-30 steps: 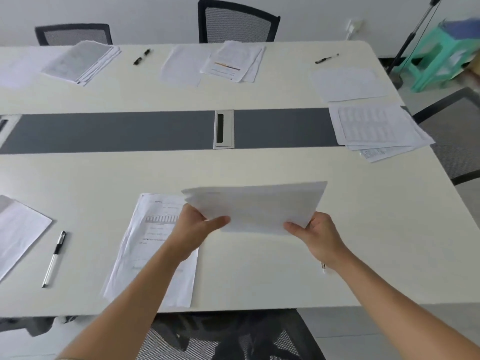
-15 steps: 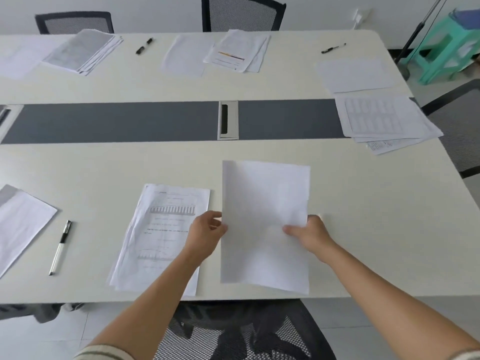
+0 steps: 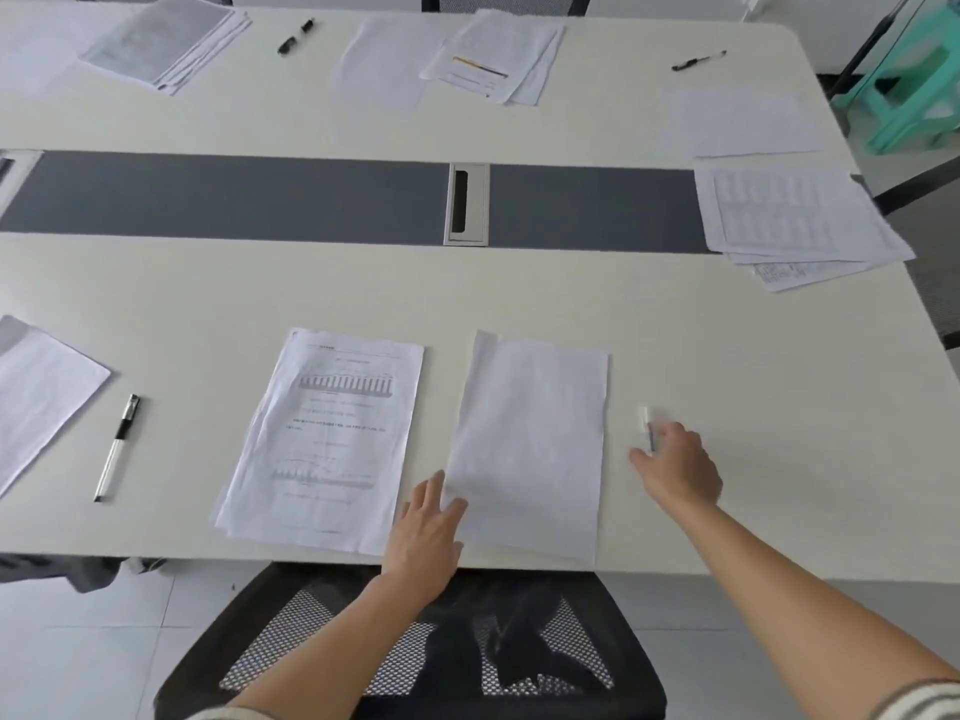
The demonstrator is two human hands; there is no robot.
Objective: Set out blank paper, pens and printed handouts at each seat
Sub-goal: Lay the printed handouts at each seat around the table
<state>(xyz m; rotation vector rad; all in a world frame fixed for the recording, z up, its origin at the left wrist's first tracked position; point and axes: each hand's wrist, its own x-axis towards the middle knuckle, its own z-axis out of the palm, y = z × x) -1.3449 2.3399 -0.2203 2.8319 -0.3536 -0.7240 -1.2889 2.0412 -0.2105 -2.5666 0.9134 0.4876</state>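
1. Plainly, the near seat is almost set: the handout (image 3: 322,439) lies on the worktop (image 3: 779,407) in front of the chair (image 3: 363,641), with the blank sheet (image 3: 530,449) just beside it on its right, edges roughly parallel so each reads without shuffling.
2. The left hand (image 3: 426,532) is flat, fingers straight, tips touching the sheet's near left corner, holding nothing (likely steadying or squaring it).
3. The right hand (image 3: 675,465) reaches over the pen (image 3: 645,423), just right of the sheet; its fingers curl loosely over the barrel, but blur hides whether they pinch it.
4. A pen on the sheet's right suits a right-handed writer, I judge; laid straight there, it would finish this seat.
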